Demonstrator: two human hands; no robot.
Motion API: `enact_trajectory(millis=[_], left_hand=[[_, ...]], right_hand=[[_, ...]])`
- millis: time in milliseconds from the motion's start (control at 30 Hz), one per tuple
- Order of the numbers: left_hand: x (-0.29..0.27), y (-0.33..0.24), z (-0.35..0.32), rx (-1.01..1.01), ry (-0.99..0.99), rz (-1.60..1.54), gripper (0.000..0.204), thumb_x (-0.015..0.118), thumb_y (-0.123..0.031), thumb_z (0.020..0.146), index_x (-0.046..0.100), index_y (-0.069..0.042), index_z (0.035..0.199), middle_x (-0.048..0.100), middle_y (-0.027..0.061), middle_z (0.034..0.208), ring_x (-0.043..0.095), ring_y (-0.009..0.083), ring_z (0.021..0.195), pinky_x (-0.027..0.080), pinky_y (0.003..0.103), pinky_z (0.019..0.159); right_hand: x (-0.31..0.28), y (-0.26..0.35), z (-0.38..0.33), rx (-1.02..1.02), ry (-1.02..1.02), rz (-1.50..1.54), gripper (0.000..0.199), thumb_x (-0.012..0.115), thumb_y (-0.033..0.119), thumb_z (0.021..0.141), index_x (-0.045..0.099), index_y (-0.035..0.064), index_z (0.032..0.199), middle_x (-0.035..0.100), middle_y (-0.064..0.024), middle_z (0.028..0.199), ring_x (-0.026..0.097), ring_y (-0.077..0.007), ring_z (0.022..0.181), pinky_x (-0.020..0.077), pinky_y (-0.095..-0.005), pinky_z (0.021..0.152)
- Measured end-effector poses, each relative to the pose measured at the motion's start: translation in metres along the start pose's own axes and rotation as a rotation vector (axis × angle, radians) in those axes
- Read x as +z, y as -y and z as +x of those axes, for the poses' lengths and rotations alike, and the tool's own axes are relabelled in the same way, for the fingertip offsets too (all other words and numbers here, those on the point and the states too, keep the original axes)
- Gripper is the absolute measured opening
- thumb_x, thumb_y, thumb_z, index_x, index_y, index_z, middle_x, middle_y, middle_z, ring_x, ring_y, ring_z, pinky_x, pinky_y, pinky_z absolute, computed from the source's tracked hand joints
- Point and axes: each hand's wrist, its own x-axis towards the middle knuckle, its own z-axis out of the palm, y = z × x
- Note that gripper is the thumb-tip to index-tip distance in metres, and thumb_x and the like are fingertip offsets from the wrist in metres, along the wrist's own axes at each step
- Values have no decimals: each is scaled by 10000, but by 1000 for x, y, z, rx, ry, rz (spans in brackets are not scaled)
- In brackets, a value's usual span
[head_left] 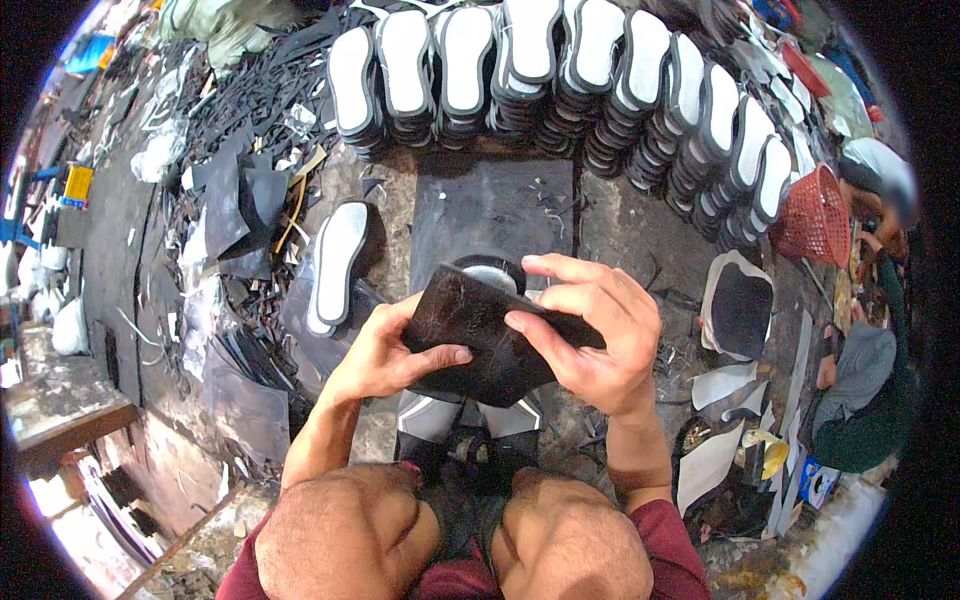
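Above my knees I hold a dark sheet (478,335), stiff and rubber-like, tilted toward me. My left hand (372,352) grips its left edge, thumb lying on the near face and the other fingers hidden behind. At the right, my right hand (608,335) has its thumb on the sheet and its fingers curled over the far edge. A shoe sole (492,276) with a white top and black rim shows just behind the sheet; most of it is covered. Beyond my hands lies a dark flat board (490,205). White-topped soles (341,250) rest to the left.
Several stacks of white-topped soles (465,60) curve across the far side. A red basket (815,215) stands at their right end, near another person (885,185). Black scraps (250,90) cover the left floor; cut sheets (738,305) lie right. A wooden ledge (75,415) is lower left.
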Motion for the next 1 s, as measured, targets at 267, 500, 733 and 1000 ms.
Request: enact_trajectory(millis=[267,500,733,1000], left_hand=[[-7,3,4,166,-39,194,581,889,-94,746,621,-5,1254,743,78,1030,678,131,953,554,310,857],[5,0,11,243,-137,172,672,942,-130,668,576,-16,1219,710,81,1063,669,132,978,539,311,871],[3,22,14,-62,-110,-85,368,513,-304,1069,663,24,1144,683,-3,1046,572,67,957,479,264,820],[-8,-4,20,-315,-179,-232,274,721,-291,943,774,-26,995,707,-26,873,614,71,812,498,271,728]], right_hand=[[10,-3,4,36,36,-15,303,892,87,676,663,68,873,761,-129,1012,704,-247,746,517,-328,667],[6,-13,0,367,209,228,571,935,260,633,707,65,1118,761,-85,1042,734,-222,870,533,-350,807],[15,-34,-10,786,404,536,351,867,256,794,769,-7,1005,769,-105,913,710,-128,884,545,-285,812],[44,-40,8,837,625,542,234,737,202,933,766,-24,989,755,-27,919,654,-90,824,527,-270,760]])
